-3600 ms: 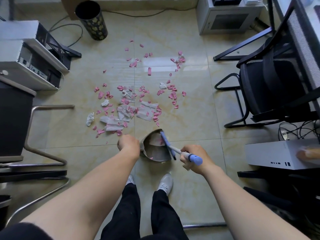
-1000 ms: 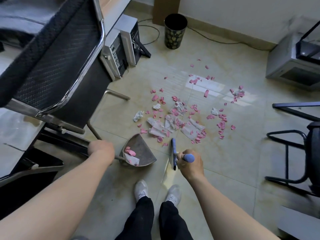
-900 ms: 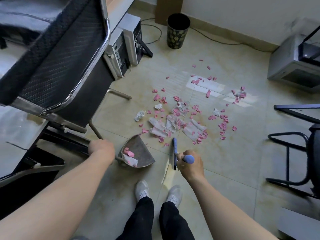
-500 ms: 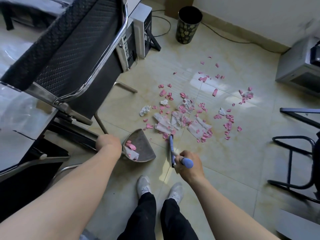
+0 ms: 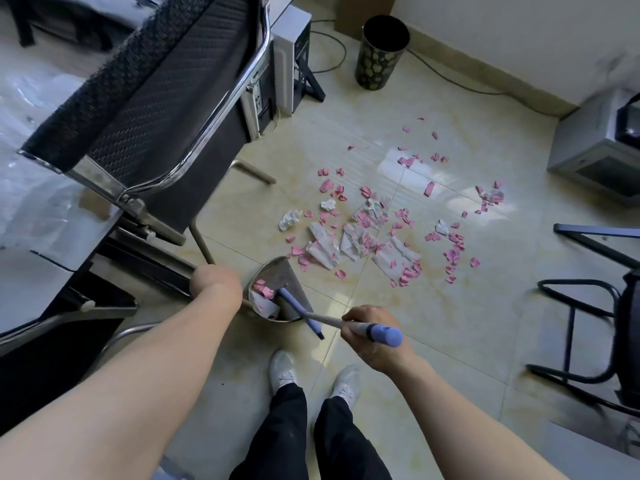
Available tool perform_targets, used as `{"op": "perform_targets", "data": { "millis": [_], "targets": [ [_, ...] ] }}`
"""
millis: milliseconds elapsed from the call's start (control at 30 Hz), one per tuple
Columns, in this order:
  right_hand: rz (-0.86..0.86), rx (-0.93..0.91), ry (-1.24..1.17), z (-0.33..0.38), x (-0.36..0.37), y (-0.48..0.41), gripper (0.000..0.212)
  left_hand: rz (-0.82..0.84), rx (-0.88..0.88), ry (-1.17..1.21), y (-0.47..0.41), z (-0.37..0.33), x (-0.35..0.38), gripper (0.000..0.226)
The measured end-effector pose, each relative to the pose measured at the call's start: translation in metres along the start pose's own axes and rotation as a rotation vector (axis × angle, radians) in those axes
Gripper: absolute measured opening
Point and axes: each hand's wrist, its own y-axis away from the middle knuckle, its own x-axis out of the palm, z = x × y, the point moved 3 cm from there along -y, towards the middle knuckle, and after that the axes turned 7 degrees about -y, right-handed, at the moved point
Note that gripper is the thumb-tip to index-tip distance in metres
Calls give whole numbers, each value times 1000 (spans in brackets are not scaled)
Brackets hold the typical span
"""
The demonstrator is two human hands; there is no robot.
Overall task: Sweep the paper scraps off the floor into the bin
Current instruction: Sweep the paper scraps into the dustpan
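Pink and white paper scraps (image 5: 367, 237) lie spread over the tiled floor ahead of me. My left hand (image 5: 216, 284) grips the handle of a grey metal dustpan (image 5: 289, 285), which rests on the floor with a few pink and white scraps inside. My right hand (image 5: 370, 329) is closed around the handle of a small broom (image 5: 382, 334) with a blue end. The broom's blue head (image 5: 298, 311) lies across the pan's mouth. A dark patterned bin (image 5: 381, 51) stands at the far wall, well beyond the scraps.
A black mesh chair (image 5: 156, 98) with a chrome frame looms close on my left, next to computer towers (image 5: 289, 60). Another black chair frame (image 5: 588, 323) stands at right, a grey cabinet (image 5: 599, 147) at far right. Cables run along the wall. My white shoes (image 5: 311, 374) are below the pan.
The broom head has swung from upright on the floor beside the pan to lying across the pan's mouth. My right hand has shifted right and tilted the handle. The dustpan stays put.
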Motion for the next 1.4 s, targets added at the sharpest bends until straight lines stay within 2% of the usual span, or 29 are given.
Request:
{"op": "perform_targets", "data": {
  "millis": [167, 367, 467, 700, 833, 967, 1067, 1133, 1333, 1400],
  "targets": [
    [-137, 41, -34, 3, -15, -1, 19, 36, -18, 63, 5, 20, 5, 38],
    [-219, 25, -53, 16, -15, -18, 34, 52, -78, 106, -4, 41, 8, 38],
    [-206, 40, -39, 22, -11, -34, 35, 61, -98, 112, -11, 47, 8, 36],
    [-187, 9, 78, 33, 9, -75, 19, 33, -95, 110, -39, 49, 1, 40],
    [-67, -81, 189, 34, 18, -82, 20, 25, -80, 110, -49, 45, -10, 39],
    [-3, -117, 116, 27, 5, -69, 11, 18, -79, 87, -48, 40, -14, 35],
    [-50, -94, -29, 19, -9, -58, 19, 23, -80, 86, -44, 38, -16, 35],
    [-109, -83, -79, 19, -18, -53, 17, 30, -70, 83, -41, 41, -17, 36],
    [-317, -87, -93, 45, -40, -50, 12, 64, -81, 160, -39, 60, -25, 41],
    [-333, -158, -27, 60, -46, -55, 18, 67, -92, 174, -44, 66, -29, 41]
  ]
}}
